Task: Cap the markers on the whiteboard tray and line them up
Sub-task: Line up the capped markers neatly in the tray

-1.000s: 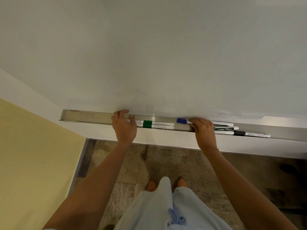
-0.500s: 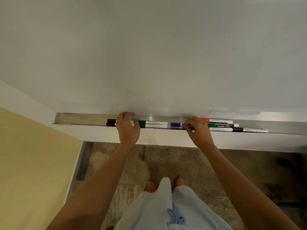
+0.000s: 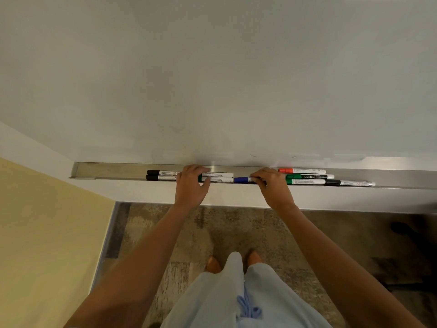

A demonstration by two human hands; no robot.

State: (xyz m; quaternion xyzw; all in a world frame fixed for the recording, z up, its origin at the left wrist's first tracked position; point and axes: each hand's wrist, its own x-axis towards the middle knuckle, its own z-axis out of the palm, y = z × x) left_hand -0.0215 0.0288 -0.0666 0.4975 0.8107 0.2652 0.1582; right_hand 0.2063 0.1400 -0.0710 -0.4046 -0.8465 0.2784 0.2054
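Brushed silver metal tray point(image 3: 113, 170) under plain white board point(image 3: 212, 79). Marker caps: two black point(image 3: 153, 172), green point(image 3: 293, 176), blue point(image 3: 240, 179), orange-red point(image 3: 285, 170). Yellow wall point(image 3: 42, 233). Mottled brown-grey floor point(image 3: 236, 228). Pale blue garment point(image 3: 224, 299).

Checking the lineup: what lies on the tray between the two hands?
In the head view, two white barrels and a blue cap lie between the left hand and right hand.
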